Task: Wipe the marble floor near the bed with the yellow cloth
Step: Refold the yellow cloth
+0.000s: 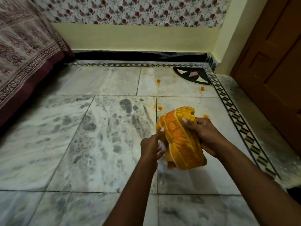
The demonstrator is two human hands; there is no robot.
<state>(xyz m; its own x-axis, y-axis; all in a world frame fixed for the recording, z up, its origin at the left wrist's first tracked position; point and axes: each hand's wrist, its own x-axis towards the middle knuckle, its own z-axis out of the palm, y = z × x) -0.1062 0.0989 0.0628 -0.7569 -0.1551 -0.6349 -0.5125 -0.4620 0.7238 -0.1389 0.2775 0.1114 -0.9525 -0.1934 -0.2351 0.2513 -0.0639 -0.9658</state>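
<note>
A bunched yellow-orange cloth (pixel 180 137) with pale stripes is held above the marble floor (pixel 101 132), right of centre. My right hand (pixel 206 134) grips its right side, thumb pressed on the top fold. My left hand (pixel 151 145) pinches the cloth's left edge with fingertips. Several small orange spots lie on the floor beyond the cloth, one (pixel 158 81) near the far tile, another (pixel 202 88) by the corner inlay, and one (pixel 160 108) just past the cloth.
The bed (pixel 24 51) with a patterned purple cover stands at the left. A wooden door (pixel 275 66) is at the right. A black skirting (pixel 140 56) and patterned border strip (pixel 234 111) edge the floor. A floral curtain (pixel 130 10) hangs at the back.
</note>
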